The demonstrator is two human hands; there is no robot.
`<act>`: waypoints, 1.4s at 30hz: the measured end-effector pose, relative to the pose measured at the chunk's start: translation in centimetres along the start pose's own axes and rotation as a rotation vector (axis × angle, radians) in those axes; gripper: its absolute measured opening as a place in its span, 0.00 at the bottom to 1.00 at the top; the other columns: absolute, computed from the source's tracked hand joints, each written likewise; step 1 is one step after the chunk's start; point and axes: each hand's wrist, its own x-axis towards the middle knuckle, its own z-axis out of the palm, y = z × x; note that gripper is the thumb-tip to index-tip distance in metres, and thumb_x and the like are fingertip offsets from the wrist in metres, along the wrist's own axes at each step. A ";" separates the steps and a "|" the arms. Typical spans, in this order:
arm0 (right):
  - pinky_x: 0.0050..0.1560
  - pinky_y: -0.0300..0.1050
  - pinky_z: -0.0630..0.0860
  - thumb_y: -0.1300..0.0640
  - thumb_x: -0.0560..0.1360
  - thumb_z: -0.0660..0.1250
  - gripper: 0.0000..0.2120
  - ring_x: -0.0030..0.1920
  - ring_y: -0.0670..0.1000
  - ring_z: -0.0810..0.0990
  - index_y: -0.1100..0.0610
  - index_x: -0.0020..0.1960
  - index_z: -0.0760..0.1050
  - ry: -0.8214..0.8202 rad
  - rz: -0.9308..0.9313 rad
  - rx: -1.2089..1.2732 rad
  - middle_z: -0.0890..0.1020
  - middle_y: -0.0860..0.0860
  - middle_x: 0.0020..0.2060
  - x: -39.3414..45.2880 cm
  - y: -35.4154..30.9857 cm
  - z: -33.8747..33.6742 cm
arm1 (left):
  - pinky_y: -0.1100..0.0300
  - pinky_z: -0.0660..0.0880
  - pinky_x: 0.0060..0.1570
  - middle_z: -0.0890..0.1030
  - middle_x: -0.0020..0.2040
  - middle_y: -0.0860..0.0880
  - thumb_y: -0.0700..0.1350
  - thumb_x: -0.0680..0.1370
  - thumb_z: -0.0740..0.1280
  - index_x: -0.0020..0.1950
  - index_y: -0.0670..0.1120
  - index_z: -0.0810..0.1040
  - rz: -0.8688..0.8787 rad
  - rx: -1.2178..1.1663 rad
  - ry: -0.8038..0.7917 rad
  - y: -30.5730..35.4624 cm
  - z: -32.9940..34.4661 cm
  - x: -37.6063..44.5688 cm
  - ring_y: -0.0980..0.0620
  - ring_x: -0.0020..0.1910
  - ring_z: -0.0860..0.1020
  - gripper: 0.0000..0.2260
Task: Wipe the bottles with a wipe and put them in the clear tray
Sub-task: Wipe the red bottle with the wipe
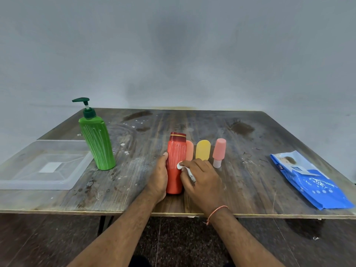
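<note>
Left hand: your left hand (159, 177) steadies the red bottle (175, 164), fingers wrapped round its left side.
Right hand: your right hand (200, 180) pinches the white wipe (185, 169) against the bottle's right flank.
Bottle: upright on the counter (240, 170), long axis vertical, between both hands; streaks remain on the upper half, above the wipe.
Tray: the clear tray (44, 164) lies well to the left, nearer your left hand.

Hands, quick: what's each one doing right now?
Left hand: fingers curled round the red bottle, steadying it.
Right hand: pinching the white wipe against the bottle.
</note>
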 end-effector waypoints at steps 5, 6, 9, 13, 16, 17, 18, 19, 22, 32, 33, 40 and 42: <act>0.46 0.47 0.77 0.58 0.78 0.71 0.05 0.44 0.49 0.77 0.50 0.50 0.85 -0.018 -0.050 -0.015 0.84 0.43 0.46 -0.1 0.1 0.3 | 0.41 0.78 0.65 0.85 0.59 0.39 0.59 0.87 0.50 0.68 0.44 0.79 0.028 0.014 -0.013 0.0 -0.1 0.1 0.40 0.61 0.83 0.26; 0.46 0.48 0.77 0.58 0.78 0.71 0.05 0.44 0.49 0.77 0.50 0.50 0.85 -0.016 -0.030 -0.026 0.84 0.44 0.46 -0.1 0.2 0.3 | 0.41 0.78 0.66 0.86 0.59 0.40 0.58 0.87 0.50 0.68 0.44 0.79 0.035 0.018 -0.011 0.0 0.0 0.1 0.40 0.61 0.83 0.25; 0.47 0.47 0.77 0.58 0.79 0.72 0.07 0.45 0.49 0.78 0.51 0.55 0.85 0.002 0.002 -0.021 0.84 0.44 0.48 -0.1 0.2 0.2 | 0.44 0.79 0.64 0.86 0.58 0.40 0.57 0.87 0.50 0.67 0.45 0.80 0.033 0.010 -0.016 -0.1 0.1 0.1 0.41 0.60 0.84 0.25; 0.48 0.43 0.76 0.59 0.78 0.72 0.08 0.44 0.49 0.77 0.50 0.54 0.86 -0.004 -0.069 0.023 0.84 0.44 0.47 0.0 -0.1 0.1 | 0.47 0.81 0.59 0.86 0.56 0.38 0.56 0.87 0.50 0.64 0.44 0.81 0.023 0.008 -0.047 0.0 0.1 0.0 0.44 0.55 0.85 0.25; 0.47 0.48 0.77 0.58 0.78 0.71 0.05 0.43 0.49 0.76 0.50 0.50 0.85 -0.011 -0.053 -0.003 0.84 0.44 0.46 -0.1 0.1 0.3 | 0.46 0.80 0.61 0.86 0.57 0.38 0.56 0.87 0.49 0.65 0.44 0.81 0.033 0.024 -0.063 0.0 0.1 -0.2 0.43 0.57 0.85 0.25; 0.46 0.49 0.77 0.58 0.78 0.71 0.05 0.44 0.50 0.76 0.51 0.50 0.85 -0.009 -0.037 -0.009 0.84 0.44 0.46 -0.1 0.2 0.3 | 0.46 0.80 0.61 0.86 0.57 0.39 0.56 0.87 0.49 0.65 0.44 0.81 0.036 0.033 -0.065 0.0 0.1 -0.2 0.43 0.58 0.84 0.25; 0.47 0.49 0.77 0.58 0.78 0.71 0.05 0.44 0.50 0.77 0.51 0.51 0.85 -0.004 -0.027 -0.009 0.84 0.44 0.46 -0.1 0.2 0.3 | 0.47 0.80 0.61 0.86 0.56 0.39 0.56 0.87 0.49 0.65 0.44 0.80 0.039 0.040 -0.066 0.0 0.2 -0.3 0.43 0.58 0.84 0.24; 0.47 0.48 0.78 0.58 0.79 0.71 0.05 0.45 0.50 0.77 0.51 0.53 0.85 0.001 -0.023 -0.005 0.84 0.44 0.47 -0.1 0.2 0.2 | 0.47 0.80 0.61 0.86 0.56 0.39 0.56 0.87 0.50 0.65 0.44 0.80 0.042 0.042 -0.068 -0.1 0.2 -0.3 0.43 0.57 0.84 0.24; 0.48 0.45 0.77 0.59 0.79 0.72 0.08 0.45 0.49 0.77 0.51 0.56 0.86 0.008 -0.052 0.028 0.84 0.44 0.49 -0.1 0.0 -0.1 | 0.50 0.82 0.56 0.87 0.53 0.42 0.56 0.87 0.50 0.64 0.45 0.80 0.052 0.051 -0.076 -0.1 0.3 -0.4 0.45 0.53 0.85 0.24; 0.48 0.45 0.78 0.59 0.79 0.73 0.08 0.46 0.49 0.78 0.51 0.56 0.86 0.017 -0.062 0.027 0.84 0.45 0.49 -0.2 0.1 0.0 | 0.59 0.82 0.45 0.88 0.45 0.46 0.52 0.88 0.47 0.60 0.44 0.80 0.083 0.067 -0.125 -0.4 0.3 -0.4 0.52 0.45 0.86 0.23; 0.48 0.45 0.77 0.59 0.79 0.73 0.08 0.46 0.49 0.77 0.51 0.57 0.86 0.005 -0.079 0.032 0.84 0.45 0.49 -0.2 0.0 -0.1 | 0.58 0.83 0.46 0.88 0.45 0.45 0.53 0.88 0.47 0.61 0.44 0.80 0.085 0.065 -0.128 -0.4 0.3 -0.4 0.51 0.46 0.86 0.23; 0.47 0.48 0.78 0.59 0.79 0.72 0.06 0.45 0.50 0.77 0.51 0.54 0.86 0.037 -0.054 0.014 0.84 0.44 0.48 -0.2 0.0 0.0 | 0.58 0.82 0.50 0.88 0.50 0.45 0.54 0.88 0.45 0.64 0.46 0.79 0.093 0.103 -0.117 -0.7 0.3 -0.2 0.50 0.51 0.86 0.25; 0.47 0.47 0.78 0.59 0.79 0.73 0.08 0.46 0.50 0.78 0.52 0.57 0.86 0.034 -0.070 0.024 0.85 0.45 0.50 -0.3 0.0 -0.1 | 0.60 0.82 0.46 0.88 0.46 0.46 0.53 0.88 0.44 0.61 0.46 0.80 0.105 0.102 -0.122 -0.7 0.4 -0.3 0.52 0.47 0.86 0.25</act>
